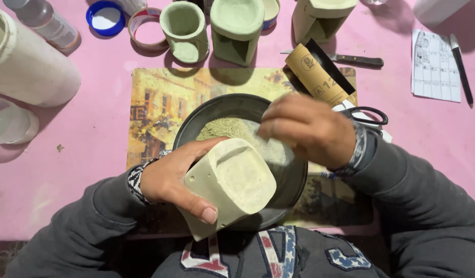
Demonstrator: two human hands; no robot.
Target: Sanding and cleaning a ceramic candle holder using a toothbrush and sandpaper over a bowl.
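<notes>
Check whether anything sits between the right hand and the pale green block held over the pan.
Nothing visible does. The right hand hovers just above and beside the pale green block, which the left hand holds over the dark pan. The right hand is motion-blurred, so contact is unclear.

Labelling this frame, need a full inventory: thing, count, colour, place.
block: 1, pale green, held over pan
pan: 1, dark grey, on mat, holds green powder
mat: 1, yellow picture, centre of table
table: 1, pink
moulded pieces: 3, green, top centre
sandpaper roll: 1, tan, right of pan
scissors: 1, black handles, right
knife: 1, dark handle, top right
cap: 1, blue, top left
left hand: holds block
right hand: blurred, over pan
</notes>
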